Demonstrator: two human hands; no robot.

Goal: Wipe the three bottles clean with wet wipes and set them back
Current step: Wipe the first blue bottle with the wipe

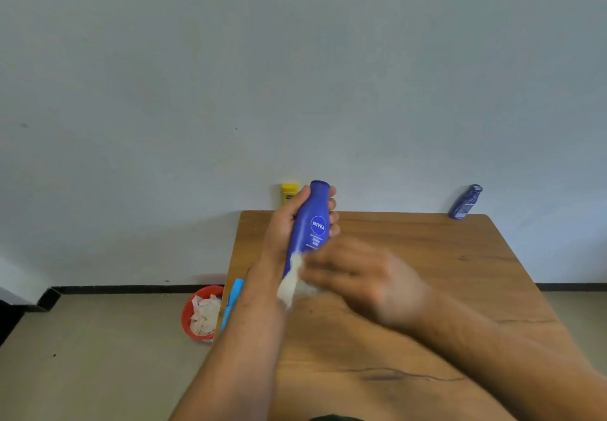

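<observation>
My left hand (285, 223) grips a tall blue Nivea bottle (314, 220), held upright above the wooden table (427, 289) with its label towards me. My right hand (358, 276), blurred by motion, holds a white wet wipe (292, 281) against the bottle's lower part. A yellow bottle (289, 192) stands at the table's far edge, partly hidden behind my left hand. A small dark blue bottle (465, 202) stands at the far right corner.
A light blue wipes pack (232, 302) lies at the table's left edge. On the floor to the left sits a red bin (187, 314) with several used wipes in it. A pale wall rises just behind the table.
</observation>
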